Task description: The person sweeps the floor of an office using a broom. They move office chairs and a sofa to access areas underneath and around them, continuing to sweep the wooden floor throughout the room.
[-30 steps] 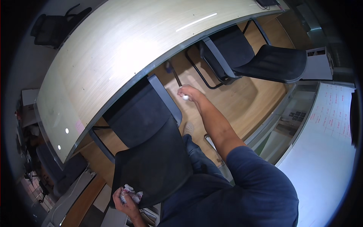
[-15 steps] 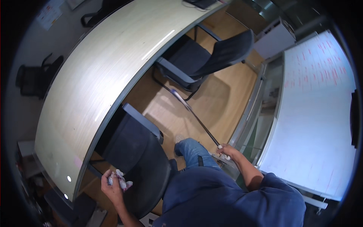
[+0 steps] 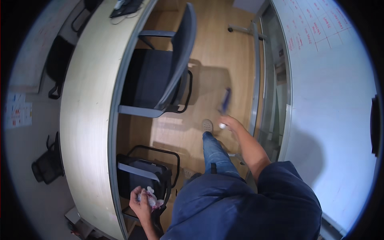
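My left hand (image 3: 142, 206) grips a crumpled white-and-red paper or cloth (image 3: 155, 202) over the near black chair (image 3: 133, 180), which stands at the table's side. My right hand (image 3: 231, 123) is closed on the white grip of a long-handled tool (image 3: 225, 98), its blue part blurred above the hand; the rest of it is mostly hidden by foreshortening or blur. Below that tool my foot in a beige clog (image 3: 207, 125) stands on the wooden floor (image 3: 212, 46).
The long pale table (image 3: 84, 132) runs along my left, with another black chair (image 3: 146, 78) tucked in and dark devices (image 3: 124, 9) on top. A wheeled whiteboard (image 3: 328, 112) stands close on my right. More chairs (image 3: 46, 162) are beyond the table.
The view has swung to face along the aisle. The long tool has swept from under the table toward the aisle's middle and now appears foreshortened. My left hand keeps its crumpled bundle.
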Demonstrator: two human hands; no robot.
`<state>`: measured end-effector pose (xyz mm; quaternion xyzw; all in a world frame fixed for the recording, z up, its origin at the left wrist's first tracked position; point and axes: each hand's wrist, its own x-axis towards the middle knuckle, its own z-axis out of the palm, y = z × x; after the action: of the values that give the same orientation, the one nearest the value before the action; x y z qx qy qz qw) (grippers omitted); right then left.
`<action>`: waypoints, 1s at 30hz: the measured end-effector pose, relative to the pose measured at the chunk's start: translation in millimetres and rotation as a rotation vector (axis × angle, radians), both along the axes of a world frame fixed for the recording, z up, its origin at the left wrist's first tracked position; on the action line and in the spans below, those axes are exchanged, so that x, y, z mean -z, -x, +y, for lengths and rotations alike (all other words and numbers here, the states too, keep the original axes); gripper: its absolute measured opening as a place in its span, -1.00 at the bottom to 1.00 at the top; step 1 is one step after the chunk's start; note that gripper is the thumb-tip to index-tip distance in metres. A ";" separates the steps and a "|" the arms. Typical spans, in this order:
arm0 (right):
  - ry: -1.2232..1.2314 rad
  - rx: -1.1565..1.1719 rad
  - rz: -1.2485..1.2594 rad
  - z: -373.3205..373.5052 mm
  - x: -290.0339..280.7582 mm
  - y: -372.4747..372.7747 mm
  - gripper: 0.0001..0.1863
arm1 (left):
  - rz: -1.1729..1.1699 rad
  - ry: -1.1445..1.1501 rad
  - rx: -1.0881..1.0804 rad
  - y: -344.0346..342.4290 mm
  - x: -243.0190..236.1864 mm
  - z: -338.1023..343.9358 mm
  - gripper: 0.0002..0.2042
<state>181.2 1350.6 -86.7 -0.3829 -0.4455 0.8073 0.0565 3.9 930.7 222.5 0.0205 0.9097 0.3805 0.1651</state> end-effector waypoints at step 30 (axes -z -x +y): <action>0.361 -0.004 -0.134 370.6 -2.5 151.5 -0.38 | -0.026 0.004 0.315 220.8 21.0 479.8 -0.72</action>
<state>29.7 1721.2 -84.2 -0.4389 -0.2969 0.8469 -0.0448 -216.9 1410.5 201.5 0.1577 0.8938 0.3481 0.2348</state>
